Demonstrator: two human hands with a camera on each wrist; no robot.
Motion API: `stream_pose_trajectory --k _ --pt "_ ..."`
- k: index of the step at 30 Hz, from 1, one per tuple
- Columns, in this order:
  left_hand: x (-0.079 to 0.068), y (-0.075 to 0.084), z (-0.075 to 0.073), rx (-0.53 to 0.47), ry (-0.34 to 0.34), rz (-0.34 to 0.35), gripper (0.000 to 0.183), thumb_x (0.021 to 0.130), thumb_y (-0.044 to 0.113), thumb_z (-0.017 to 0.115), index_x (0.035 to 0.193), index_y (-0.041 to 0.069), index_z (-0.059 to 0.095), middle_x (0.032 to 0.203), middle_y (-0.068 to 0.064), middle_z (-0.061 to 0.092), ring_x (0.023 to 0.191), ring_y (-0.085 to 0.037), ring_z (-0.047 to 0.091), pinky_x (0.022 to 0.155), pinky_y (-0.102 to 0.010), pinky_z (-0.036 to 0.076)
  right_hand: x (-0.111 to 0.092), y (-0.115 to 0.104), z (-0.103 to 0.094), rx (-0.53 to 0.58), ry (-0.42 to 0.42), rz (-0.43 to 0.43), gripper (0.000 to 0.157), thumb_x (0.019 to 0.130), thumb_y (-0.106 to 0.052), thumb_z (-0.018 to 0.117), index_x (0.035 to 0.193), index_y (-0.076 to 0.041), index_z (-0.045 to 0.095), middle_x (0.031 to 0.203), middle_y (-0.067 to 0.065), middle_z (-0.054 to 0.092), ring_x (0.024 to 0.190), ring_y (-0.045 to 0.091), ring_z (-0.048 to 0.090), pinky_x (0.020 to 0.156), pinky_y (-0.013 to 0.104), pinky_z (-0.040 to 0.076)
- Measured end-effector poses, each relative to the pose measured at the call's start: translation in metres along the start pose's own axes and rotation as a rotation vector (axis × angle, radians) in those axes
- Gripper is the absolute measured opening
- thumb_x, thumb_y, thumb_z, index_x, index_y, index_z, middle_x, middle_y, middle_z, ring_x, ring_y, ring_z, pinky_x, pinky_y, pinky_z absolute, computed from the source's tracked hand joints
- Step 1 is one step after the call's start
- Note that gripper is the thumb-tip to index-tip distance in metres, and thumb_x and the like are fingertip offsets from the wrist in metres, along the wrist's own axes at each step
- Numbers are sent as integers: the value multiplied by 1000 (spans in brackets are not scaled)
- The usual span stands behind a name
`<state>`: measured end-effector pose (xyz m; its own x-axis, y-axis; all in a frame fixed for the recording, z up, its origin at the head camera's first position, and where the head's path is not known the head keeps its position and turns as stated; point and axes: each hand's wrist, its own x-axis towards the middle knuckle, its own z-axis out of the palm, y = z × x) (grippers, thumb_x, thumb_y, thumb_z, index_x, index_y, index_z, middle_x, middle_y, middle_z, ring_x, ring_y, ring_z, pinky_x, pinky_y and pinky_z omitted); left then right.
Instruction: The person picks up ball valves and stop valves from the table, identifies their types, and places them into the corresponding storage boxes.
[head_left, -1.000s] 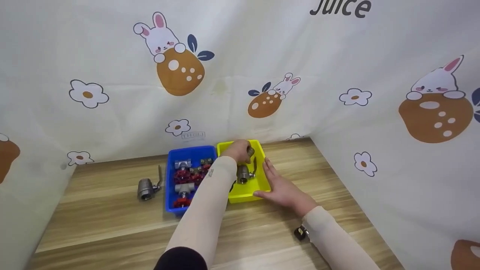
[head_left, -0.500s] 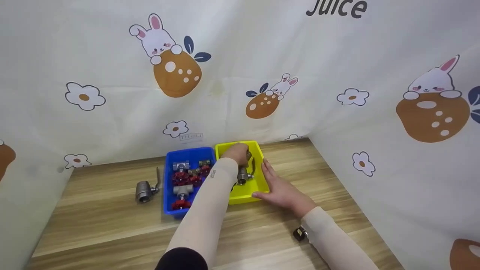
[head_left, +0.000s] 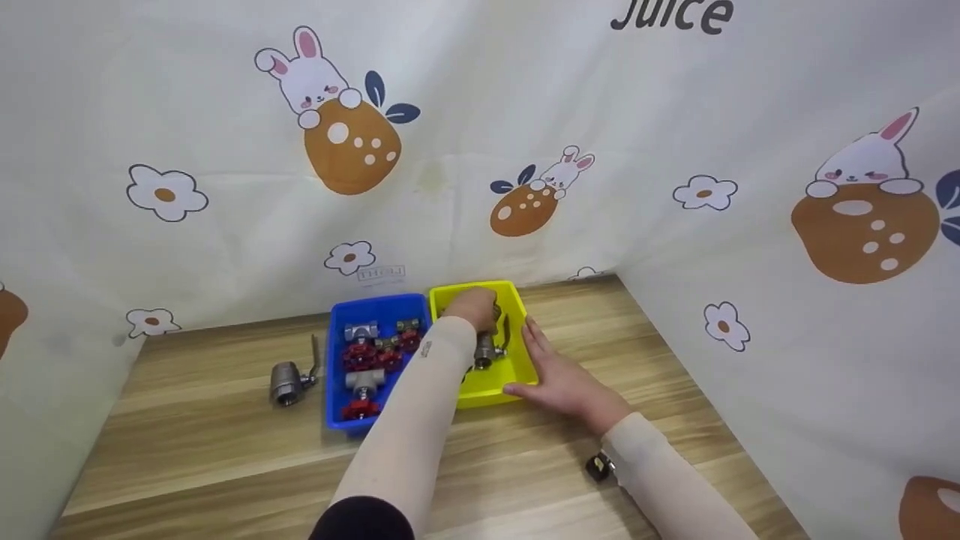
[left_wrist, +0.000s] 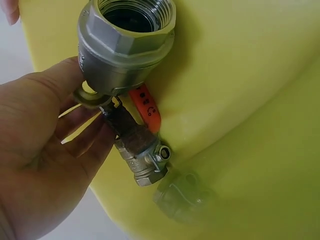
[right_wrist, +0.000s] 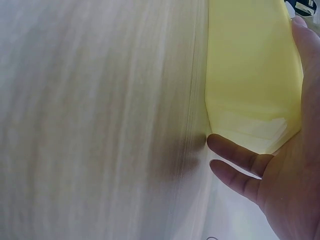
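My left hand (head_left: 474, 306) reaches into the yellow bin (head_left: 517, 300), gripping a small ball valve mostly hidden under the fingers in the head view. In the left wrist view, a small metal ball valve (left_wrist: 145, 162) lies by the fingertips, near an orange-red lever (left_wrist: 148, 111). A larger steel ball valve (left_wrist: 125, 55) with a threaded opening stands close to the thumb; the exact grip is partly hidden behind it. Straight fingers of my right hand (head_left: 566, 382) rest against the yellow bin's outer right side, thumb at its front corner.
Left of the yellow bin stands a blue bin (head_left: 337, 375) holding several red-handwheel valves (head_left: 360, 409). Another steel ball valve (head_left: 286, 384) lies on the wooden table (head_left: 202, 450) farther left. Patterned sheeting (head_left: 450, 180) rises behind and at both sides.
My left hand has sunk slightly within the yellow bin, and less of the small valve shows beside it. The right hand stays against the bin. The head view has shifted a little.
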<state>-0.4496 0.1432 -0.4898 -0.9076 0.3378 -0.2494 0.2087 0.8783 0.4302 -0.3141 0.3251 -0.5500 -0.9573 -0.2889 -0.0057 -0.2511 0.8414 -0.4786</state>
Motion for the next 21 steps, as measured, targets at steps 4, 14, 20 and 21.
stream_pose_trajectory --k 4,14,20,21 --pt "-20 8 -6 -27 54 -6 39 103 14 82 139 13 71 116 -5 73 109 -26 66 116 -42 51 0 -1 -1 6 2 13 121 97 -73 71 179 -14 3 186 3 -7 152 47 48 124 55 42" --pt "-9 0 -10 -41 39 58 43 103 18 82 144 12 71 123 -4 74 107 -25 65 116 -42 52 1 0 1 4 7 -26 118 99 -67 72 178 -10 5 186 6 -6 150 49 49 124 54 42" --pt "-12 -3 -18 -103 16 109 54 102 16 83 153 16 65 135 -3 71 114 -25 66 119 -47 50 2 2 2 13 16 -27 118 99 -66 73 179 -10 6 186 2 -8 150 49 49 123 56 43" --pt "-10 -4 -19 -101 6 122 55 102 16 83 154 17 65 138 -3 71 115 -24 66 119 -47 50 2 3 2 16 17 -27 118 99 -66 73 178 -10 6 186 2 -8 150 49 49 123 56 43"
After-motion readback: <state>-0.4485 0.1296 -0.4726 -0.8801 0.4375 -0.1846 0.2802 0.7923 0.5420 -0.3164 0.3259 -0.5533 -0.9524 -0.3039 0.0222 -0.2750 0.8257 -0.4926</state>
